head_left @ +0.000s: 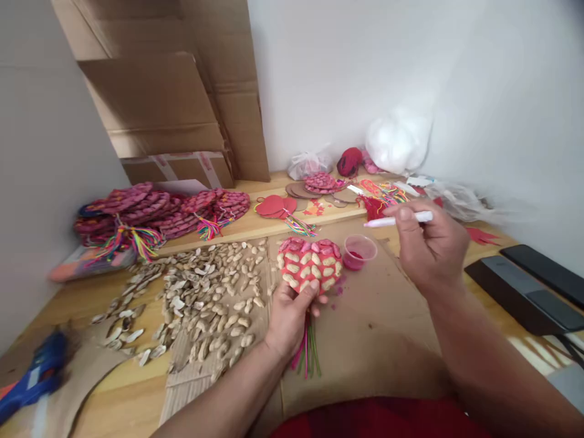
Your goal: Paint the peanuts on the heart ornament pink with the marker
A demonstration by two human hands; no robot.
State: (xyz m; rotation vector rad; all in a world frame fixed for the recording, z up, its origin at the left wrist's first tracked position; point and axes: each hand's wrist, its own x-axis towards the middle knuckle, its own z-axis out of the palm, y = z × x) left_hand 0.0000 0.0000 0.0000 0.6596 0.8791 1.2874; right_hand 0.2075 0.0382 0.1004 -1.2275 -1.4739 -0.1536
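Dark red cloth (pixel 378 420), seemingly the person's clothing, filled the bottom edge nearest the camera, and two bare forearms extended over a wooden table (pixel 132 395). The left hand (pixel 294 313) pinched a heart-shaped piece (pixel 311 263) near its lower point, thumb on the front and fingers beneath. The heart was above a brown cardboard sheet (pixel 378 340), just left of a clear plastic cup (pixel 368 244) with pink liquid (pixel 352 261) inside. Higher and farther right, the right hand (pixel 431 249) gripped a slim white tool (pixel 396 219), its pinkish tip pointing left, apart from both heart and cup.

The heart looked light and fairly stiff: a flat red backing set with rows of ridged peanut shells, pink along the two top lobes and bare tan below. Those shells would probably crack or come loose under a hard squeeze, and the pink ones might be wet, so the lower tip or outer edge seemed the safest hold. Limp pink and green strands (pixel 309 350) trailed below the fingers.

On the left, loose peanuts (pixel 219 310) lay scattered, dry and wrinkled. Behind them were heaped bumpy pink pieces (pixel 137 207) with thready, multicoloured tassels (pixel 143 240), near smooth red discs (pixel 274 207).
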